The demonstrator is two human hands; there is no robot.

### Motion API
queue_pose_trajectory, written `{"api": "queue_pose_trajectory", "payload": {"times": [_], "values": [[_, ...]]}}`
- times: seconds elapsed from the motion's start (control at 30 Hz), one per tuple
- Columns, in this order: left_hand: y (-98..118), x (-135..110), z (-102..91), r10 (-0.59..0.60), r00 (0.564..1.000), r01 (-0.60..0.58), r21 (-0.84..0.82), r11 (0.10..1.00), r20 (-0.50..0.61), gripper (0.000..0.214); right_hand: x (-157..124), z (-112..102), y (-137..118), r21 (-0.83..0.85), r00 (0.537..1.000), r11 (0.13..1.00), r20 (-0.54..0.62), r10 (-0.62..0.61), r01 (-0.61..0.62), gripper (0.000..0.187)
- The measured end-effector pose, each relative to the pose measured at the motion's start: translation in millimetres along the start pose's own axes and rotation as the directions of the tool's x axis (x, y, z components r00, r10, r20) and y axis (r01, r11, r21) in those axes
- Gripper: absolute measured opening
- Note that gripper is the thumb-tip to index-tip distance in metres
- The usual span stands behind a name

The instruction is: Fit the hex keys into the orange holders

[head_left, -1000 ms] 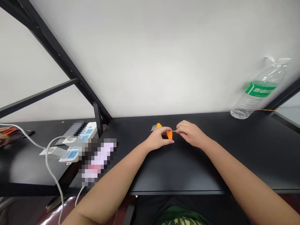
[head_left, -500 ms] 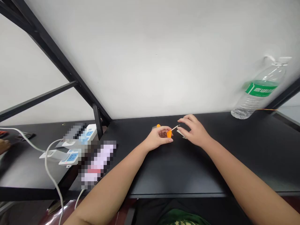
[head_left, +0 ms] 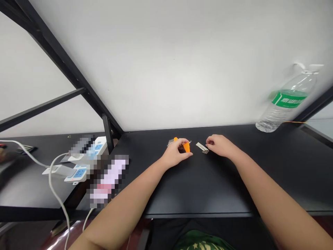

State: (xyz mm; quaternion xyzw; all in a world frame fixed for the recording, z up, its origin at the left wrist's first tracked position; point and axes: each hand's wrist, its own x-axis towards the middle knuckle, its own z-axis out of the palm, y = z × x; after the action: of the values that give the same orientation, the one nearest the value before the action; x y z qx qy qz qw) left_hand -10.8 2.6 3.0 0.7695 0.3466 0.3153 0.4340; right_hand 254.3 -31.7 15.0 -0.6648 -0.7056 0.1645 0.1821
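My left hand (head_left: 174, 152) is closed around an orange plastic hex key holder (head_left: 186, 147), which it lifts just off the black tabletop. Thin metal hex keys (head_left: 170, 142) stick out on the far left side of the holder, and a short metal tip shows by its right end. To the right, a small row of loose L-shaped hex keys (head_left: 202, 148) lies on the table. My right hand (head_left: 219, 145) rests just right of that row, fingers curled and pinched together; whether anything is between them is hidden.
A clear bottle with a green label (head_left: 284, 99) leans against the wall at right. Left of my arm lies a pixelated pinkish item (head_left: 110, 180). White power strips (head_left: 76, 175) with cables are farther left. Black metal frame bars (head_left: 65, 66) rise at left.
My right hand has drawn back right and down from the holder, its fingers curling in. The hex key that reached out from the holder towards it no longer projects. My left hand keeps its grip.
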Motion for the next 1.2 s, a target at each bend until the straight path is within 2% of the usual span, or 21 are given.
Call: {"api": "queue_pose_trajectory", "payload": {"times": [0.07, 0.17, 0.3, 0.4, 0.47, 0.57, 0.63, 0.73, 0.93, 1.1, 1.2], "values": [[-0.4, 0.0, 0.3, 0.012, 1.000, -0.010, 0.091, 0.996, -0.021, 0.048, 2.6, 0.8, 4.8, 0.006, 0.995, 0.998, 0.078, 0.064, -0.065, 0.010], [-1.1, -0.2, 0.2, 0.015, 0.999, -0.009, 0.157, 0.988, -0.034, 0.048, 4.6, 3.3, 3.9, 0.019, 0.988, 0.994, 0.116, 0.103, -0.106, 0.008], [-2.3, -0.5, -0.8, 0.003, 0.999, 0.003, 0.137, 0.991, -0.041, 0.048, 2.4, -0.5, 5.4, -0.082, 0.975, 0.978, 0.102, 0.200, -0.192, 0.007], [-3.8, -0.2, -1.1, 0.006, 1.000, -0.003, 0.112, 0.994, -0.028, 0.050, -1.1, -7.1, 9.2, -0.140, 0.971, 0.963, 0.045, 0.236, -0.228, 0.010], [-4.3, 0.0, -1.1, 0.017, 0.999, -0.014, 0.114, 0.993, -0.030, 0.050, -3.5, -10.5, 6.9, -0.075, 0.988, 0.985, -0.001, 0.157, -0.157, 0.010], [-3.1, 0.2, -1.1, 0.019, 0.998, -0.013, 0.121, 0.993, -0.053, 0.049, -6.9, -11.2, -7.1, 0.127, 0.996, 0.989, -0.052, -0.071, 0.077, 0.004], [-1.1, 0.1, -1.2, 0.018, 0.998, -0.012, 0.112, 0.994, -0.058, 0.048, -9.1, -8.8, -19.3, 0.199, 0.974, 0.954, -0.097, -0.207, 0.223, 0.007], [2.5, -0.6, -1.5, 0.022, 0.999, -0.019, 0.083, 0.996, -0.040, 0.049, -11.6, -3.5, -31.8, 0.181, 0.927, 0.914, -0.163, -0.337, 0.364, 0.014], [6.3, -2.4, -3.6, 0.030, 1.000, -0.029, 0.168, 0.985, 0.000, 0.051, -14.8, -1.0, -30.9, 0.115, 0.885, 0.883, -0.172, -0.433, 0.454, 0.020], [10.3, -2.9, -2.5, 0.086, 0.992, -0.110, 0.306, 0.946, 0.092, 0.052, -21.5, 4.0, -38.7, -0.098, 0.869, 0.876, -0.111, -0.481, 0.472, 0.022], [14.7, -3.1, -0.4, 0.126, 0.979, -0.170, 0.296, 0.940, 0.161, 0.041, -23.3, 14.4, -50.2, -0.024, 0.868, 0.873, -0.100, -0.487, 0.487, 0.019]]}}
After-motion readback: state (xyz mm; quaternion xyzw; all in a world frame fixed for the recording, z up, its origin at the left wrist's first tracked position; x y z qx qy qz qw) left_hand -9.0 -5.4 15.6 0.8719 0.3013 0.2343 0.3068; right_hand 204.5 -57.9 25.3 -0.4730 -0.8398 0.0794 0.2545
